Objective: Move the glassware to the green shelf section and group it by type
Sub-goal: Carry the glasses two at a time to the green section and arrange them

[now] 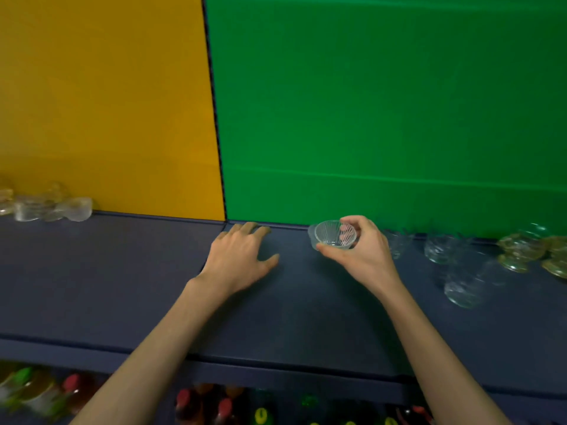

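My right hand (365, 253) holds a small ribbed clear glass bowl (335, 235) by its rim, just above the dark blue shelf (122, 286) in front of the green back panel (383, 102). My left hand (242, 256) rests flat on the shelf with fingers spread, near the seam between the yellow panel (101, 96) and the green one. Several clear glasses (463, 271) stand on the shelf's green section to the right, with amber-tinted glassware (521, 250) at the far right. A cluster of clear glassware (46, 207) remains at the far left under the yellow panel.
A lower shelf below the front edge holds bottles with coloured caps (196, 406). A black seam (214, 118) divides the yellow and green panels. Bare blue shelf surface lies between my two hands and the left cluster.
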Action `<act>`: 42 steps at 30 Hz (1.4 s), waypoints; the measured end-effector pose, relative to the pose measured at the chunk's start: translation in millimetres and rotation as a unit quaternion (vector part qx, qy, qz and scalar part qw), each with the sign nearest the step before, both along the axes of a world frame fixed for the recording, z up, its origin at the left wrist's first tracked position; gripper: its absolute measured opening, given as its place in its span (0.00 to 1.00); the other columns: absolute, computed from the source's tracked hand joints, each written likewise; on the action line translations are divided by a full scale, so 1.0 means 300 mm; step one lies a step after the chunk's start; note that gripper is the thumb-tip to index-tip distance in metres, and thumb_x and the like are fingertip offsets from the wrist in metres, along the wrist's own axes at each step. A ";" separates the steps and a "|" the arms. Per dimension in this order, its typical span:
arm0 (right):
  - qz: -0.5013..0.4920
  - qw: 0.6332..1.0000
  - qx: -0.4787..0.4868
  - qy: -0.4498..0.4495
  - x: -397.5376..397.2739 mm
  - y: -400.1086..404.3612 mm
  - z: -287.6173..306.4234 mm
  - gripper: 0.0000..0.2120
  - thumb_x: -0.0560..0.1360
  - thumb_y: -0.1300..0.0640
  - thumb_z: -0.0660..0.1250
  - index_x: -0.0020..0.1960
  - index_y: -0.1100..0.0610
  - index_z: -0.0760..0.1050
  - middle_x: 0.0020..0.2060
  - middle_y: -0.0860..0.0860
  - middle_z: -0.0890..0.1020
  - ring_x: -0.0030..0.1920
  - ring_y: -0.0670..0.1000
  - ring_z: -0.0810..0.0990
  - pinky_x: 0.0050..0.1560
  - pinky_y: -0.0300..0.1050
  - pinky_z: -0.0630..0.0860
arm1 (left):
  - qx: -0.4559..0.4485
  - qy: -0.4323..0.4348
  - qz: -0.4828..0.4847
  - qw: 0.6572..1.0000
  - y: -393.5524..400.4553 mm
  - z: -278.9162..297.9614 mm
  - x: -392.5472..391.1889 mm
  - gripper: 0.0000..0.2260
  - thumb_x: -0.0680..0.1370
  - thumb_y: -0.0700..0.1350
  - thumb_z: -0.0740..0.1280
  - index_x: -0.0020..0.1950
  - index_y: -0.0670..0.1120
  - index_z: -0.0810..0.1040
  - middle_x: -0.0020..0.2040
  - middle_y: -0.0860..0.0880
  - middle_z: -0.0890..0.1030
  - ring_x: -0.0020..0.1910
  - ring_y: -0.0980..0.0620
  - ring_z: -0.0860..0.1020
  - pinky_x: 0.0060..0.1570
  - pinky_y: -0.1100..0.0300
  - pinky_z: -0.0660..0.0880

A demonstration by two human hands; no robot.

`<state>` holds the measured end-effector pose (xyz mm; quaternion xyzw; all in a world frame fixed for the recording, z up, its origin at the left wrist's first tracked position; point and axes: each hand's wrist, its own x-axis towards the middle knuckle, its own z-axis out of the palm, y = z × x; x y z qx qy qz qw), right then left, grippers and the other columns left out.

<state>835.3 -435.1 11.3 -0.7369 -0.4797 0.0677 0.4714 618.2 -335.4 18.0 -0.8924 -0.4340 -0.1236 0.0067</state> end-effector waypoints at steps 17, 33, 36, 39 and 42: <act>-0.073 0.995 -0.072 0.015 -0.300 0.378 -0.118 0.37 0.64 0.46 0.82 0.66 0.60 0.74 0.60 0.54 0.79 0.60 0.54 0.77 0.58 0.45 0.73 | -0.031 -0.019 -0.046 0.998 0.316 -0.070 -0.241 0.28 0.80 0.63 0.63 0.78 0.56 0.67 0.78 0.54 0.68 0.75 0.50 0.68 0.68 0.50 0.72; -0.024 0.992 -0.113 -0.058 -0.301 0.374 -0.103 0.44 0.68 0.40 0.77 0.75 0.60 0.67 0.68 0.54 0.76 0.69 0.56 0.73 0.67 0.49 0.70 | -0.014 -0.052 -0.016 0.998 0.313 -0.053 -0.221 0.26 0.79 0.62 0.65 0.76 0.56 0.71 0.72 0.54 0.75 0.70 0.49 0.74 0.61 0.49 0.76; -0.010 0.986 -0.122 -0.116 -0.294 0.349 -0.087 0.39 0.72 0.39 0.72 0.75 0.59 0.67 0.69 0.55 0.74 0.69 0.57 0.72 0.67 0.51 0.70 | -0.002 -0.047 -0.010 0.999 0.290 -0.035 -0.213 0.26 0.80 0.61 0.65 0.76 0.55 0.71 0.72 0.53 0.76 0.69 0.48 0.75 0.60 0.50 0.76; 0.003 0.968 -0.130 -0.216 -0.282 0.308 -0.072 0.33 0.76 0.39 0.67 0.74 0.58 0.69 0.69 0.54 0.75 0.67 0.56 0.74 0.65 0.53 0.73 | 0.010 -0.048 -0.006 0.999 0.261 -0.015 -0.203 0.25 0.80 0.61 0.64 0.75 0.55 0.72 0.71 0.53 0.76 0.68 0.48 0.76 0.60 0.51 0.76; 0.005 0.946 -0.132 -0.295 -0.273 0.267 -0.055 0.30 0.78 0.40 0.64 0.72 0.58 0.72 0.65 0.54 0.77 0.65 0.56 0.76 0.64 0.54 0.72 | 0.021 -0.047 -0.003 0.999 0.227 0.003 -0.189 0.24 0.80 0.60 0.64 0.74 0.53 0.73 0.71 0.52 0.77 0.68 0.47 0.76 0.61 0.50 0.75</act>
